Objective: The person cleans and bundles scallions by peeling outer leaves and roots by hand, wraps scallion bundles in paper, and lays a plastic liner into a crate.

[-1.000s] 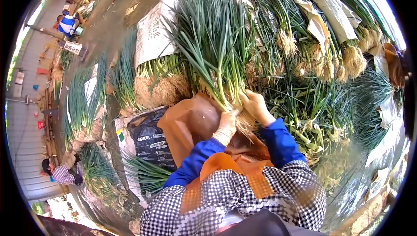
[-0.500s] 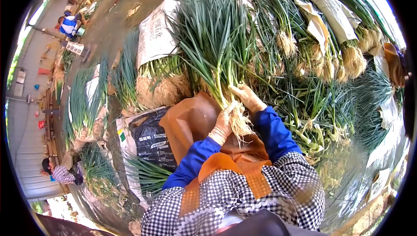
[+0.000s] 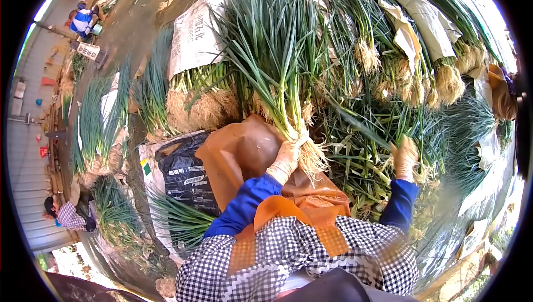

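My left hand (image 3: 285, 159) is closed round the lower stems of a bunch of green garlic (image 3: 288, 99), just above its pale stringy roots (image 3: 312, 157). The long flat leaves point away from me, and the bunch lies over the brown apron (image 3: 244, 141) on my lap. Off to the right, my right hand (image 3: 405, 156) is over a heap of loose leaves and stalks (image 3: 358, 163). A blurred long leaf (image 3: 358, 124) trails leftward from its fingertips and seems pinched there.
Bundles with roots (image 3: 202, 102) lie ahead, some under a white sack (image 3: 197, 32). More wrapped bundles (image 3: 425, 21) are at the far right. A printed sack (image 3: 189, 171) lies by my left side. Two people (image 3: 72, 216) sit at the left among other bundles.
My right hand has left the stems and swung right over the loose heap, with a leaf trailing from it. The left hand still grips the bunch.
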Motion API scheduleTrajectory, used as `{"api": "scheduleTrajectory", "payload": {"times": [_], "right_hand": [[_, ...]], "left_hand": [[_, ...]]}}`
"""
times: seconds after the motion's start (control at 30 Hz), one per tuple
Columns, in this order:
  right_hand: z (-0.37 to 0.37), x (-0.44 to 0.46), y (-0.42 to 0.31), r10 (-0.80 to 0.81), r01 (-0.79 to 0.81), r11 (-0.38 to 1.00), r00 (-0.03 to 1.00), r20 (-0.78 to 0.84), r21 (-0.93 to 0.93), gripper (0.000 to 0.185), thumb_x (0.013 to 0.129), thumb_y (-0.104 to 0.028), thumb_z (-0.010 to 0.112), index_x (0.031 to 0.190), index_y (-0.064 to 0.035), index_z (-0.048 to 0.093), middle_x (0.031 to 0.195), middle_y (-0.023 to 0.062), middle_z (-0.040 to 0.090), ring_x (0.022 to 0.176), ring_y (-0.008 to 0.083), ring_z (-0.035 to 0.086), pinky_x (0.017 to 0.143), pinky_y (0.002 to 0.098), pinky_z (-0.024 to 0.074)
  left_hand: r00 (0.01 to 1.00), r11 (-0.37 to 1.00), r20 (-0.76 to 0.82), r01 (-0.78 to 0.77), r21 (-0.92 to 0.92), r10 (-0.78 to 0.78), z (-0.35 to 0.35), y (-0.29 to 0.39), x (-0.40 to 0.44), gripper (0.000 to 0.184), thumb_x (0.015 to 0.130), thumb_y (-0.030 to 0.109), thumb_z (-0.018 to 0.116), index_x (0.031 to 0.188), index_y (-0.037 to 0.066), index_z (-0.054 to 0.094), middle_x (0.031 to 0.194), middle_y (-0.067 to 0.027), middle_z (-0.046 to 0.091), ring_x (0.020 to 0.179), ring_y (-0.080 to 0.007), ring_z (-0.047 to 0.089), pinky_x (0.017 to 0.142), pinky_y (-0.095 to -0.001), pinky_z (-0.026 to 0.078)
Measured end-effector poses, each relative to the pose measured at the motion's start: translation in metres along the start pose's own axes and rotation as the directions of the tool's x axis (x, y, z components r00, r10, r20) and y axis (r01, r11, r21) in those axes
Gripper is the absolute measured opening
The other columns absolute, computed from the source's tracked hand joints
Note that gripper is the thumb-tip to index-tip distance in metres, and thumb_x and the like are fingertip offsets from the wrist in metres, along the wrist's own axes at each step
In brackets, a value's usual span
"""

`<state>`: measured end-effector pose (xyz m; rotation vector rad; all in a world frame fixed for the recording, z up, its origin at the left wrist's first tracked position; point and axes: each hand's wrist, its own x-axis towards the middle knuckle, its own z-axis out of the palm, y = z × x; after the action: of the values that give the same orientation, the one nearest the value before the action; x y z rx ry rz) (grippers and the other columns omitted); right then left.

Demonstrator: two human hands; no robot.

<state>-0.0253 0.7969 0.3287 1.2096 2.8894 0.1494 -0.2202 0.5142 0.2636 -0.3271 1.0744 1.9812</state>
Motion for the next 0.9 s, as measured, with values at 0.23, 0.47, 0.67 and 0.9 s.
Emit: {"api": "scheduleTrajectory", "payload": {"times": [0.23,0.47,0.67,0.9], "right_hand": [[0.025,0.031,-0.238,-0.659,-0.435,-0.134,0.71,0.248,0.89,0.032,0.09,-0.03,0.057,0.104,-0.0024,0.061,0.081,-0.0018,0.059,0.067,0.0078,0.052,0.062,0.0246,0.0437],[0.013,-0.008,-0.214,-0.299,0.15,0.22,0.951,-0.079,0.964,0.024,0.085,-0.02,0.063,0.07,-0.0017,0.06,0.055,0.0112,0.049,0.049,0.0169,0.048,0.048,0.0316,0.0397],[0.034,0.015,-0.05,-0.023,-0.05,0.934,0.979,0.2,0.355,0.034,0.088,-0.036,0.055,0.073,-0.0069,0.063,0.064,0.007,0.063,0.048,0.019,0.051,0.049,0.0308,0.0444],[0.024,0.05,-0.205,-0.403,-0.051,0.476,0.875,0.27,0.878,0.04,0.085,-0.045,0.056,0.092,-0.0064,0.064,0.074,0.0117,0.062,0.069,0.0263,0.059,0.061,0.0361,0.0458]], "left_hand": [[0.979,0.982,0.131,0.167,-0.089,-0.154,-0.005,0.008,-0.006,0.015,0.088,0.012,0.057,0.099,0.001,0.059,0.084,-0.0066,0.063,0.077,-0.0183,0.062,0.07,-0.0321,0.052],[0.967,0.905,0.169,0.24,-0.352,-0.19,-0.017,0.011,0.0,0.023,0.091,0.015,0.053,0.109,0.0,0.056,0.095,-0.0108,0.063,0.082,-0.0209,0.062,0.074,-0.0347,0.053],[0.934,0.843,0.328,0.29,-0.453,-0.144,-0.019,0.041,-0.008,0.023,0.09,0.014,0.053,0.108,0.001,0.057,0.09,-0.0091,0.065,0.078,-0.0205,0.064,0.072,-0.0333,0.055],[0.982,0.978,0.187,0.017,-0.208,0.023,-0.001,0.063,-0.017,0.034,0.088,0.006,0.053,0.121,0.0,0.048,0.097,-0.0094,0.062,0.084,-0.0184,0.063,0.074,-0.0324,0.054]]}}
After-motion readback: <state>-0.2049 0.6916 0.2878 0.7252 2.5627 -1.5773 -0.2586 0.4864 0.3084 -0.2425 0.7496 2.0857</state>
